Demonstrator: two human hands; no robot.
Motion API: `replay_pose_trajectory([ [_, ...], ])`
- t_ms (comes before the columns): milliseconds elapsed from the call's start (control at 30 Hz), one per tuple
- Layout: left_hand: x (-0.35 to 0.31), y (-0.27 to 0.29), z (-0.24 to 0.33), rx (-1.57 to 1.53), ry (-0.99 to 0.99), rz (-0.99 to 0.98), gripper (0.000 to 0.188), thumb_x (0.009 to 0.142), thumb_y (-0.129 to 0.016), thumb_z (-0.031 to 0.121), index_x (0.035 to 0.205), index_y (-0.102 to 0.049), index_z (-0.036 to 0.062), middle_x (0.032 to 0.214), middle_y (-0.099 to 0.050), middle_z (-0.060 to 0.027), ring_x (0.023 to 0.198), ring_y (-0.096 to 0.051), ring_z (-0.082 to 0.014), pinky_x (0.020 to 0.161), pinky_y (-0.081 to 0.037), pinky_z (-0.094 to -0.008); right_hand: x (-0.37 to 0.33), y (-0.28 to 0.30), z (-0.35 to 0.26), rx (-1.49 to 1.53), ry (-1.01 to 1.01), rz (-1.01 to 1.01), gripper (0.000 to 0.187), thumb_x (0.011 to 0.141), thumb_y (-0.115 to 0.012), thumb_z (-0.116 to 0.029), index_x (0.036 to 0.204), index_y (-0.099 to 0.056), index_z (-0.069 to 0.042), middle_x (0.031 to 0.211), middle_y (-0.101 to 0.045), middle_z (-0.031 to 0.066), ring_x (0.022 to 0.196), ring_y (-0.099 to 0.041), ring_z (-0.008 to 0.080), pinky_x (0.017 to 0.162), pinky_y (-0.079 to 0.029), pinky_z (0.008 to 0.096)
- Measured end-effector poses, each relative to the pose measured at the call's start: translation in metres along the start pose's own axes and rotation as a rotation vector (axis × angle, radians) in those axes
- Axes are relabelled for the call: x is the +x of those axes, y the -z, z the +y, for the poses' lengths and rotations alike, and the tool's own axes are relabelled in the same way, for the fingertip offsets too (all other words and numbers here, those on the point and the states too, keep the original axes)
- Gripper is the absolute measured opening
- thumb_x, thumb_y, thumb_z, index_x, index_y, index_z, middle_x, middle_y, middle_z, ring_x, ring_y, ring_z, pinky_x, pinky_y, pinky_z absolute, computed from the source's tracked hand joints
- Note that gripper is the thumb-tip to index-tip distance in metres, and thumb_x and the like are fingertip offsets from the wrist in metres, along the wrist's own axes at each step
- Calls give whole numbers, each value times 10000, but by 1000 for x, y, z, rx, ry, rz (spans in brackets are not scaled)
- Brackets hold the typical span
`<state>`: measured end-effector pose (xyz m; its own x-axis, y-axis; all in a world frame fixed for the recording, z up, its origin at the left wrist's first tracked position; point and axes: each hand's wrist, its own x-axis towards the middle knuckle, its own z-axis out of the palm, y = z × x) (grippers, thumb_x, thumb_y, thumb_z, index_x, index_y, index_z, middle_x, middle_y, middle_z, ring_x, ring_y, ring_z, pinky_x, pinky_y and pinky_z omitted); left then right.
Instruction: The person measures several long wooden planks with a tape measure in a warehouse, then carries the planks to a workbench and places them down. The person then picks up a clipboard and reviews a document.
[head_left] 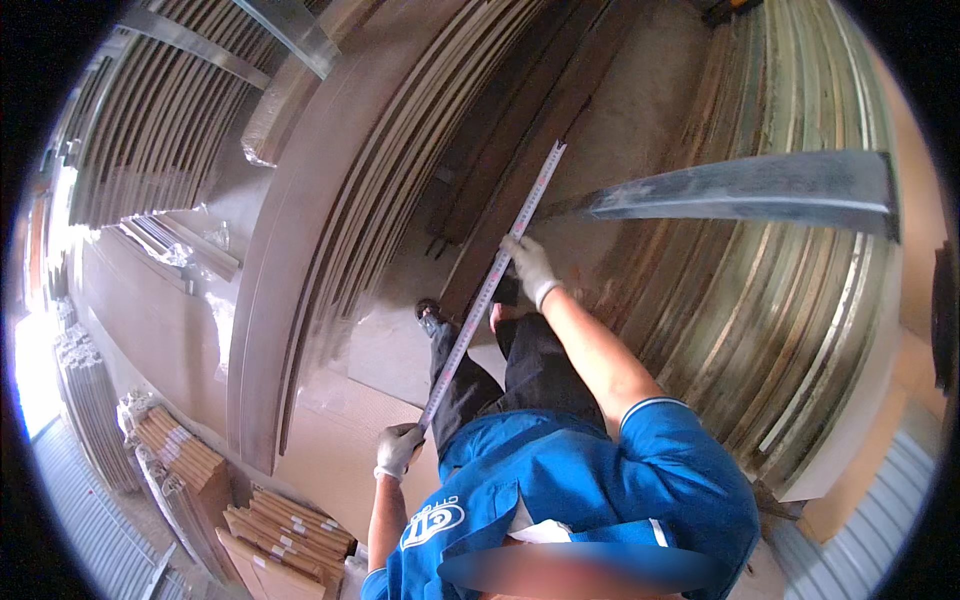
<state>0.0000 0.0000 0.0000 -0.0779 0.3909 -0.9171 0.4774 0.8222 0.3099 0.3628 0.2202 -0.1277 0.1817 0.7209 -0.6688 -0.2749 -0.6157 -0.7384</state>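
Note:
A long tape measure (470, 325) is pulled out in a straight slant across the middle, its pale blade marked along its length. My left hand (400, 449), in a whitish glove, is closed round the near lower end; whether the tape's case is inside the fist is hidden. Further up the blade, my gloved right hand (531, 268) grips it by the edge with fingers and thumb. Beyond that hand the blade runs on to its free end, above a dark brown board (520, 190). My legs and feet stand beneath the tape.
Tall stacks of greenish and brown panels (770, 320) fill the right, with a grey metal bar (740, 188) jutting across them. Upright brown boards (310, 230) line the left. Cardboard-coloured packs (285, 530) stand at the lower left. Grey floor (385, 350) shows by my feet.

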Motion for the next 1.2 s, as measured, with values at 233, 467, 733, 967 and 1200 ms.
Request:
replay_pose_trajectory([
  [233, 114, -68, 49, 102, -97, -30, 429, 823, -654, 440, 950, -751, 42, 772, -718, -160, 743, -709, -260, 713, -532, -380, -77, -38, 97, -480, -80, 33, 444, 950, -578, -363, 1126, -652, 38, 1095, -686, 209, 1071, -633, 313, 916, -466, 397],
  [467, 219, -119, 130, 139, -394, -93, 553, 811, -590, 569, 903, -748, 46, 885, -704, -237, 901, -675, -413, 808, -502, -455, 23, -18, 145, -192, -98, 200, 462, 972, -534, -361, 1155, -633, 51, 1144, -665, 229, 1073, -620, 352, 924, -461, 400],
  [733, 335, -158, 197, 209, -426, -65, 580, 819, -576, 578, 996, -738, 49, 1022, -680, -263, 1028, -647, -405, 863, -482, -474, 156, 5, 138, -74, 42, 361, 414, 991, -540, -295, 1213, -615, 47, 1087, -674, 125, 987, -603, 231, 897, -458, 352],
  [967, 376, -172, 267, 348, -428, -57, 522, 831, -651, 508, 1005, -737, 24, 1055, -710, -195, 1016, -672, -322, 867, -486, -408, 228, 28, 117, 57, 26, 407, 441, 983, -550, -282, 1270, -576, 51, 1045, -657, 102, 923, -591, 197, 852, -464, 331],
  [1200, 406, -182, 294, 327, -397, -131, 524, 819, -650, 526, 966, -749, 33, 972, -722, -191, 936, -690, -330, 834, -500, -410, 280, 51, 125, 155, 13, 397, 410, 964, -583, -275, 1193, -622, 62, 939, -653, 82, 808, -576, 174, 720, -463, 336],
])
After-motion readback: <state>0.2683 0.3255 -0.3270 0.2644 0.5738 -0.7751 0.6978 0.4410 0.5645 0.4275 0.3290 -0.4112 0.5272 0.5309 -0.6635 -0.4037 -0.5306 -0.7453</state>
